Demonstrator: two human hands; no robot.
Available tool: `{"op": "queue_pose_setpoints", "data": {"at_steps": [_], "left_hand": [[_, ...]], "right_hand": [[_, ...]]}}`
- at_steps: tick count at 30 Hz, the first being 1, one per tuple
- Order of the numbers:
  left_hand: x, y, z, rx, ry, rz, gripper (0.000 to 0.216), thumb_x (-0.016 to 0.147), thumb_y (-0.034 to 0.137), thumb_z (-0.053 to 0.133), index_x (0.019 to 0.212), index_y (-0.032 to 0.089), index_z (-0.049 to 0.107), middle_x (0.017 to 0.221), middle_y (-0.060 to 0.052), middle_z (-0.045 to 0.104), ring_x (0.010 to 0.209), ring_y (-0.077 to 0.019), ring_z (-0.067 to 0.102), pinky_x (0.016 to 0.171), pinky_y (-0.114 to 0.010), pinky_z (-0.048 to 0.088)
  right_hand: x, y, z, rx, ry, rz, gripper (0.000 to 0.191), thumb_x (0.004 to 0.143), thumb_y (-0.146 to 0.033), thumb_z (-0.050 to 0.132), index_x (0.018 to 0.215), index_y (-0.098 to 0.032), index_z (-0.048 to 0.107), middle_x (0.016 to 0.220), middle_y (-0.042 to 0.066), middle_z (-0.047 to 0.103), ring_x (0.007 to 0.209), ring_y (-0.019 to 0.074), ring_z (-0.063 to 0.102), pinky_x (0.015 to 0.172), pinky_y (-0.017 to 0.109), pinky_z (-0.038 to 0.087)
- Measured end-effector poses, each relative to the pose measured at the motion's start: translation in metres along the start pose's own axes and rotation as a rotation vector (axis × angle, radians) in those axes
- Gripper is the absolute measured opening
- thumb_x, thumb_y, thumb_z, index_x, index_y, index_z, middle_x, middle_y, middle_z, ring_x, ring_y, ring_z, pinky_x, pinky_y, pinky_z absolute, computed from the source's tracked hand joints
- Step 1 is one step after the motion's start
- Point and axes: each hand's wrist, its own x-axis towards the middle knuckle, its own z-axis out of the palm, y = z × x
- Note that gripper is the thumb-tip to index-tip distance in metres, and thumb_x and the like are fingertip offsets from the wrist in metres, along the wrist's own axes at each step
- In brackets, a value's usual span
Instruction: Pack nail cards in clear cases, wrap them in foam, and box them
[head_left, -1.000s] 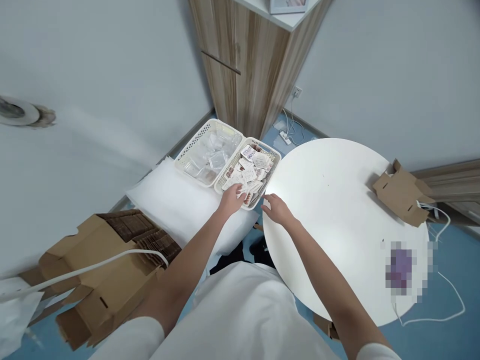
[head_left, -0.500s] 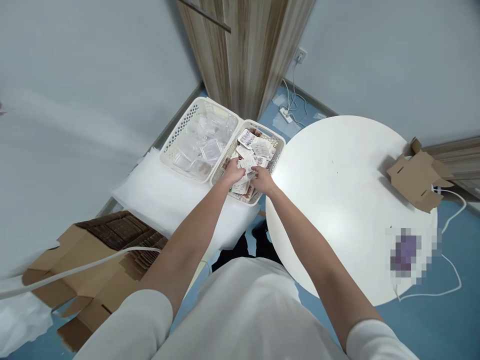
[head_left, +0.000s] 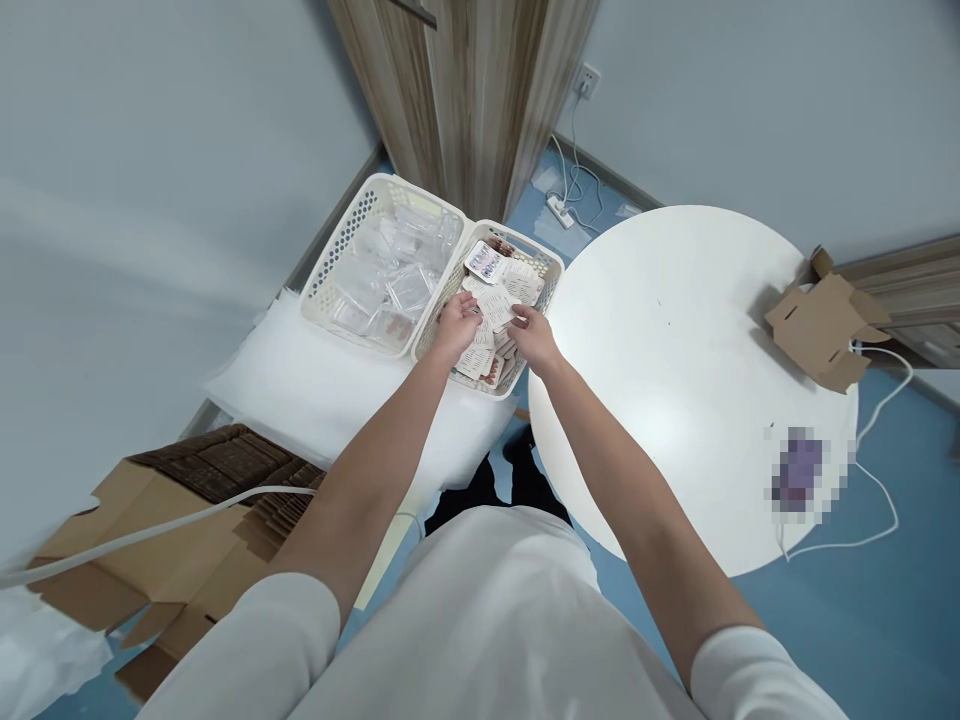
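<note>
Small printed white packets, heaped in white basket

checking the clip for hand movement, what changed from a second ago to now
The right hand left the edge of the round white table and moved into the basket of printed packets, joining the left hand; both now finger one packet, though the grip is unclear. The left hand stayed in that basket. The basket of clear packs and the folded carton stayed put.
</note>
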Motion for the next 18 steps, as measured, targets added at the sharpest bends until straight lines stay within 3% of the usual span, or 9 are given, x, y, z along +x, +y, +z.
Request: {"op": "queue_pose_setpoints", "data": {"at_steps": [4,7,13,16,18], "left_hand": [[-0.015,0.017,0.012,0.044,0.012,0.163,0.053,0.066,0.011,0.058,0.117,0.015,0.044,0.115,-0.011,0.053,0.106,-0.0179,0.050,0.090,-0.033,0.040],[-0.041,0.030,0.022,0.145,-0.011,0.278,0.056,0.066,0.019,0.063,0.118,0.018,0.043,0.115,-0.011,0.053,0.105,-0.0195,0.051,0.085,-0.034,0.042],[-0.118,0.038,0.048,0.403,-0.108,0.501,0.068,0.059,0.031,0.071,0.119,0.020,0.043,0.113,-0.009,0.053,0.105,-0.0222,0.050,0.084,-0.035,0.044],[-0.164,0.032,0.071,0.469,-0.178,0.541,0.054,0.063,0.034,0.068,0.113,0.022,0.049,0.112,-0.007,0.053,0.102,-0.0211,0.052,0.081,-0.034,0.046],[-0.196,0.026,0.091,0.472,-0.270,0.542,0.040,0.068,0.034,0.064,0.105,0.022,0.054,0.113,-0.007,0.053,0.098,-0.0191,0.054,0.079,-0.032,0.047]], "right_hand": [[-0.016,-0.010,-0.020,0.090,0.087,-0.088,0.048,0.066,-0.016,0.052,0.113,-0.016,0.048,0.120,0.010,0.051,0.106,0.0185,0.051,0.088,0.035,0.044],[-0.039,-0.015,-0.040,0.084,0.133,-0.148,0.043,0.069,-0.020,0.051,0.112,-0.016,0.049,0.117,0.010,0.053,0.099,0.0187,0.055,0.082,0.035,0.047],[-0.108,0.000,-0.082,-0.025,0.286,-0.288,0.029,0.075,-0.024,0.048,0.103,-0.019,0.055,0.106,0.009,0.056,0.083,0.0149,0.058,0.075,0.033,0.048],[-0.154,0.019,-0.108,-0.138,0.330,-0.404,0.023,0.078,-0.025,0.047,0.099,-0.020,0.055,0.099,0.007,0.054,0.076,0.0140,0.055,0.069,0.032,0.049],[-0.186,0.032,-0.130,-0.187,0.319,-0.491,0.021,0.079,-0.023,0.046,0.098,-0.022,0.054,0.098,0.006,0.051,0.084,0.0158,0.053,0.071,0.032,0.048]]}}
